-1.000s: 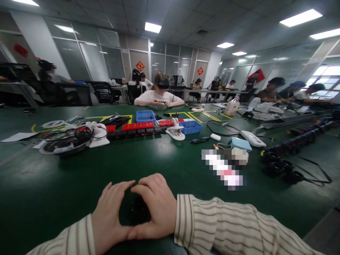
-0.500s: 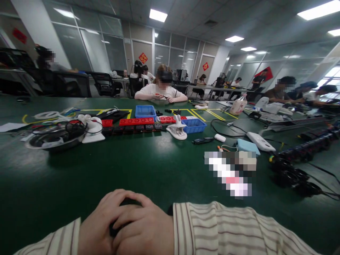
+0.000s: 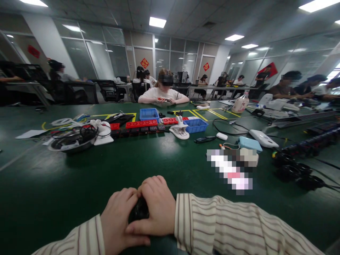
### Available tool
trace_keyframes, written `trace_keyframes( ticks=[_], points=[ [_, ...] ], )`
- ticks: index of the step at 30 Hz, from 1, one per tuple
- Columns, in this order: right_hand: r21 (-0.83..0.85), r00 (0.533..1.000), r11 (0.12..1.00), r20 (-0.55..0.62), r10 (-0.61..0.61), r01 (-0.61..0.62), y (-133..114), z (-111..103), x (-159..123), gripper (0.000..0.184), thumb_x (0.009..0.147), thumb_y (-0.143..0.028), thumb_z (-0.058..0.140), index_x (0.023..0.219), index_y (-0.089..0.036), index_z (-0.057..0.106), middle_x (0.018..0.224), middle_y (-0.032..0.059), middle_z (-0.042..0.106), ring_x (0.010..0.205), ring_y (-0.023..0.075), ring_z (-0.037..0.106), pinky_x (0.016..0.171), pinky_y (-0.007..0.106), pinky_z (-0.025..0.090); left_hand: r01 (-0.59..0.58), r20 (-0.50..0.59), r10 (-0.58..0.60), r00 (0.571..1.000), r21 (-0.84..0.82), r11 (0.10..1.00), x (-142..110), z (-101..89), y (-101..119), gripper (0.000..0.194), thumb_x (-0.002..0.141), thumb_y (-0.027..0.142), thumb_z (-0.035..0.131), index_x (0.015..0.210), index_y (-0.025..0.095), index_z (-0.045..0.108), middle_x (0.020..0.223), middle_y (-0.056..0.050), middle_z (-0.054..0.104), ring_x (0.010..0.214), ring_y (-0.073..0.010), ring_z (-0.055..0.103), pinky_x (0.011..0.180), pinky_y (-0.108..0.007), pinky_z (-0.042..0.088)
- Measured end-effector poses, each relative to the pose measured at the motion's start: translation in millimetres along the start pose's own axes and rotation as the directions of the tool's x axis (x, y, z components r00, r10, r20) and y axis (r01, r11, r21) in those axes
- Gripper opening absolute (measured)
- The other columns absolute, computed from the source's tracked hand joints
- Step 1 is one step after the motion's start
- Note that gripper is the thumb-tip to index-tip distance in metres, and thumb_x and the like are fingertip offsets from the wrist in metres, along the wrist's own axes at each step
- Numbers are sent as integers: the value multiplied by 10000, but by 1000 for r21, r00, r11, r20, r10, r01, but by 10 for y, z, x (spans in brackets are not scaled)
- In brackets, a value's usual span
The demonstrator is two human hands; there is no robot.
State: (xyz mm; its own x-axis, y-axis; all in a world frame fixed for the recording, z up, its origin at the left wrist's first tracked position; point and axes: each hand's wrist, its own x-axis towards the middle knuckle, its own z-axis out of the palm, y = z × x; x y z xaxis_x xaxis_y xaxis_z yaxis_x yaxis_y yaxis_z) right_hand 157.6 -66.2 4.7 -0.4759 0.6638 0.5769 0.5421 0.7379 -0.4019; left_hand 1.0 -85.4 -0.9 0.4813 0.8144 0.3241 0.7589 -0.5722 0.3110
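A glossy black rounded object (image 3: 140, 209) sits between my two hands at the bottom middle, mostly covered, so its kind does not show. My left hand (image 3: 116, 216) wraps its left side, with the thumb side along the near edge. From the right, my right hand (image 3: 158, 207) closes over it, fingers bent across the far side and thumb across the front. The fingertips of both hands meet at the top. Both wrists come out of striped cream sleeves (image 3: 220, 221). The green tabletop (image 3: 87, 187) lies under and around them.
Ahead stand a metal bowl (image 3: 70, 147) with cables, red-and-black blocks (image 3: 143, 128), a white clip stand (image 3: 180, 130) and blue baskets (image 3: 197, 126). To the right lie a blurred-out patch (image 3: 228, 170), a light-blue box (image 3: 249, 143) and black cabled parts (image 3: 294, 170). A person (image 3: 164, 90) sits opposite.
Both hands have shifted up in the picture. The right hand now reaches over the far side, its thumb across the front, so more of the black object shows. The camera has turned slightly.
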Motion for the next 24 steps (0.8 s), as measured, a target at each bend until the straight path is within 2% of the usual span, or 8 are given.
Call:
trace_keyframes(
  ticks=[3, 5, 10, 13, 16, 19, 22, 24],
  points=[
    [-78, 998, 997, 58, -20, 24, -9, -31, 8, 469, 646, -636, 506, 741, -177, 493, 727, 14, 515, 705, 157, 441, 688, 319, 340, 20, 79, -20, 997, 1, 1000, 45, -50, 2, 357, 579, 438, 637, 799, 165, 566, 827, -52, 533, 753, -222, 485, 677, -372, 400],
    [-68, 989, 992, 110, -99, 107, -19, -75, 9, 390, 667, -553, 530, 762, -175, 503, 741, 16, 535, 715, 155, 454, 688, 309, 342, -8, 138, 19, 990, -76, 997, 80, -84, -35, 245, 582, 321, 617, 764, 165, 563, 834, -45, 522, 763, -208, 477, 677, -348, 404],
    [131, 890, 919, 228, -394, 373, -55, -148, -9, 169, 660, -223, 443, 812, -188, 508, 872, 8, 602, 840, 135, 504, 818, 307, 337, -159, 238, 213, 948, -224, 961, 138, -111, -147, 115, 577, 237, 600, 672, 185, 564, 800, -5, 503, 783, -180, 485, 709, -306, 411],
    [172, 889, 903, 178, -422, 394, -99, -184, -21, 229, 648, -196, 401, 850, -191, 508, 881, 13, 616, 942, 142, 505, 953, 351, 259, -175, 222, 217, 951, -197, 965, 129, -101, -176, 274, 585, 323, 649, 820, 197, 588, 849, -17, 524, 810, -202, 500, 755, -346, 412],
    [160, 944, 940, 89, -317, 301, -155, -236, -40, 336, 709, -281, 405, 1021, -182, 483, 968, 42, 603, 995, 179, 486, 996, 414, 200, -137, 163, 168, 972, -183, 973, 87, -100, -169, 676, 493, 512, 707, 1059, 197, 510, 958, -48, 533, 868, -242, 503, 795, -393, 407],
    [145, 994, 984, 22, -112, 107, -189, -239, -77, 429, 752, -418, 428, 1092, -157, 442, 1016, 82, 555, 949, 209, 476, 918, 422, 293, -99, 91, 112, 990, -133, 986, 35, -101, -112, 892, 398, 664, 672, 1107, 165, 463, 992, -79, 532, 874, -269, 505, 802, -426, 394],
    [148, 991, 983, -56, 121, -112, -173, -168, -109, 465, 775, -511, 405, 1052, -140, 440, 960, 90, 513, 871, 209, 463, 790, 380, 367, -53, 2, 53, 999, -10, 999, 12, -100, -3, 911, 384, 676, 666, 1090, 136, 466, 986, -99, 534, 882, -290, 495, 821, -466, 355],
    [147, 973, 967, -68, 219, -208, -152, -119, -108, 442, 775, -546, 398, 961, -148, 454, 884, 63, 495, 807, 193, 452, 740, 358, 372, -9, -24, 11, 1000, 51, 999, 20, -105, 69, 767, 422, 634, 676, 985, 140, 512, 921, -83, 543, 851, -282, 495, 799, -466, 352]
  ],
)
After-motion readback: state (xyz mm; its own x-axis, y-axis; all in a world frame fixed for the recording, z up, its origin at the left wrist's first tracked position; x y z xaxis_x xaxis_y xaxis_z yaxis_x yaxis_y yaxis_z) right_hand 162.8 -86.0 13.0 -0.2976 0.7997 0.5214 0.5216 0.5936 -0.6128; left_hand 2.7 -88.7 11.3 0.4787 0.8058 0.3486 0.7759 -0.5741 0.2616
